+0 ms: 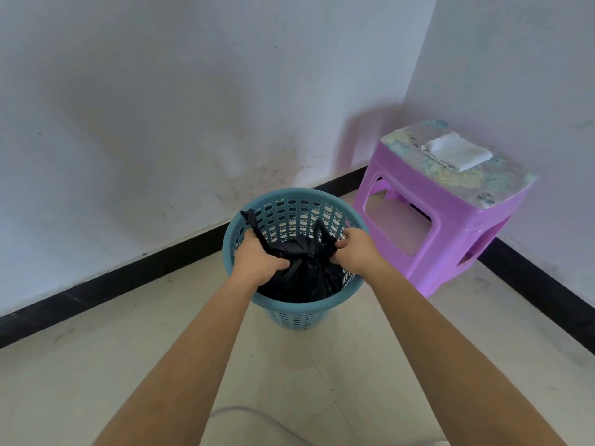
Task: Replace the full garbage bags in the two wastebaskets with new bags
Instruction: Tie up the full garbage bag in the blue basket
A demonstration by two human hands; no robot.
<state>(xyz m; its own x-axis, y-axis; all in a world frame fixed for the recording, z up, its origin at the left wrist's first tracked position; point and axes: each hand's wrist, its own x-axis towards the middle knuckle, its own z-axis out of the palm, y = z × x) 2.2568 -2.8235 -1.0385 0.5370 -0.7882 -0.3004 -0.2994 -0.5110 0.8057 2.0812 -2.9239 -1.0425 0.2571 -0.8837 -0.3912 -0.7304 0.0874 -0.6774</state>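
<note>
A blue perforated plastic wastebasket [289, 312] stands on the tiled floor near the wall corner. Inside it sits a black garbage bag [302, 278], gathered at the top, with two twisted handle strips sticking up. My left hand [257, 260] is closed on the left strip, which rises toward the basket's far-left rim. My right hand [355, 251] pinches the right strip at the bag's neck. Both hands are over the basket's mouth. Only this one wastebasket is in view.
A purple plastic stool [428, 226] stands right of the basket in the corner, with a folded white cloth [457, 151] on its floral top. White walls with a black baseboard [128, 278] run behind. A pale cable [257, 416] lies on the floor near me.
</note>
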